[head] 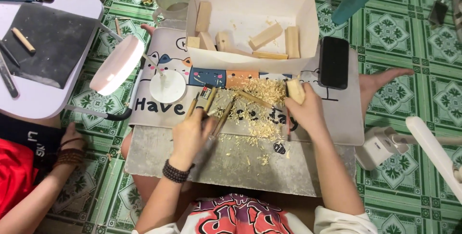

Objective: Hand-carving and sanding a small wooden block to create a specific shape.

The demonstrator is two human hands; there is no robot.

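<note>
Head view: we count about seven wood pieces in the box point(308, 27). Our left hand point(190, 135) lies palm down, fingers curled around a bundle of three or four tools point(211, 103) over shavings point(262, 104). Right hand point(308, 111) grips one block point(295, 91), fingers closed.

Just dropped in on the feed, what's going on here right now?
A person sits on the floor over a mat strewn with wood shavings. The right hand holds a small wood block. The left hand grips a bunch of wooden-handled carving tools. A white box ahead holds more wood pieces, with a black phone beside it. Another person's hand rests at the left.
</note>
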